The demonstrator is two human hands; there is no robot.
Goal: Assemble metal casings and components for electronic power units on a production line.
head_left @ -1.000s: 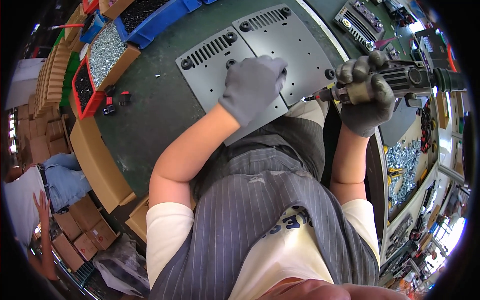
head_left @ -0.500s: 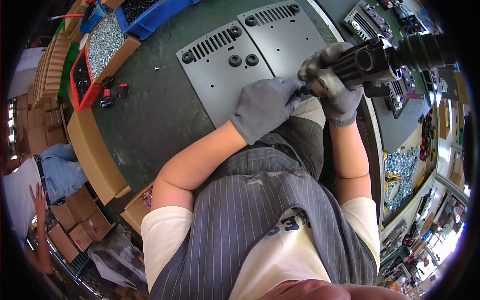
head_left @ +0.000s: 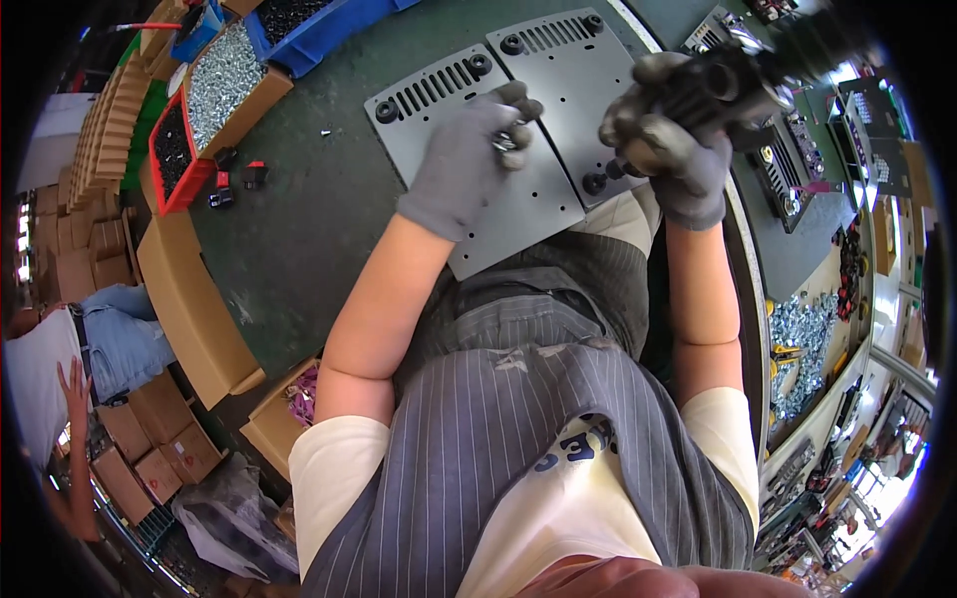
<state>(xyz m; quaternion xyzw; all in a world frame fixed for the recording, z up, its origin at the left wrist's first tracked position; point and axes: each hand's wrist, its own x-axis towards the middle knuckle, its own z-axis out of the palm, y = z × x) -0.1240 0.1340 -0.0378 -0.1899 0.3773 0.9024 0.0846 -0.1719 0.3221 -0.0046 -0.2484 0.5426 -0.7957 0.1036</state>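
Two grey metal plates with slots lie side by side, the left plate (head_left: 518, 214) and the right plate (head_left: 563, 110). Black rubber feet sit at their far corners, one of them a rubber foot (head_left: 479, 65) on the left plate. My right hand (head_left: 683, 164), gloved in grey, grips a black power screwdriver (head_left: 703, 95). Its tip is at a black rubber foot (head_left: 595, 183) on the right plate's near corner. Over the left plate, my gloved left hand (head_left: 469, 159) has its fingers curled around small silvery screws (head_left: 502, 144); the plate's middle is hidden beneath it.
At the far left stand a box of silvery screws (head_left: 221, 85), a red bin of black screws (head_left: 171, 149) and a blue bin (head_left: 319, 35). Small black-and-red parts (head_left: 221, 189) and a loose screw (head_left: 326, 132) lie on the dark green table (head_left: 289, 239). Another person (head_left: 75, 339) is at left.
My left hand has left the screwdriver tip and moved up and left over the left plate, covering where two loose rubber feet lay. The near-corner foot on the right plate now shows.
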